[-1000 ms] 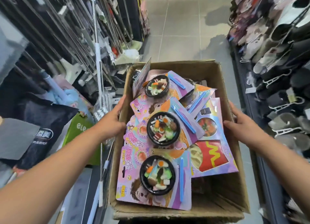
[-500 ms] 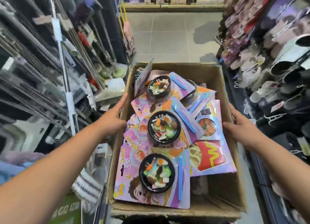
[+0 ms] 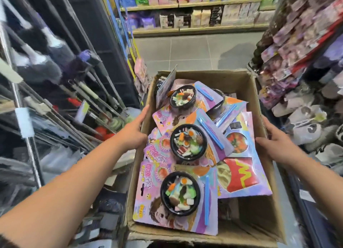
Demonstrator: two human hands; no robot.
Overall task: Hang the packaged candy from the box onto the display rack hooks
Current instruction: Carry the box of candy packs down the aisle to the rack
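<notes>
An open cardboard box (image 3: 259, 210) fills the lower middle of the view. Inside lie several pink-purple carded candy packs. The nearest pack (image 3: 178, 194) has a black bowl of mixed sweets and a blue stick, and a second bowl pack (image 3: 187, 142) lies behind it. A fries-shaped pack (image 3: 241, 175) sits to the right. My left hand (image 3: 133, 134) grips the box's left wall with the thumb along the rim. My right hand (image 3: 274, 143) grips the right wall, thumb over the edge. No display hooks for the candy are clearly visible.
Mops and long metal handles (image 3: 83, 92) crowd the left rack. Slippers (image 3: 306, 118) and hanging packets (image 3: 297, 34) line the right rack. A shelf of boxed goods (image 3: 194, 15) crosses the far end, with grey floor tiles (image 3: 185, 53) in the narrow aisle ahead.
The view has moved forward along the aisle and lifted, bringing the far shelf into sight. Both hands keep the same hold on the box, and the packs have not shifted.
</notes>
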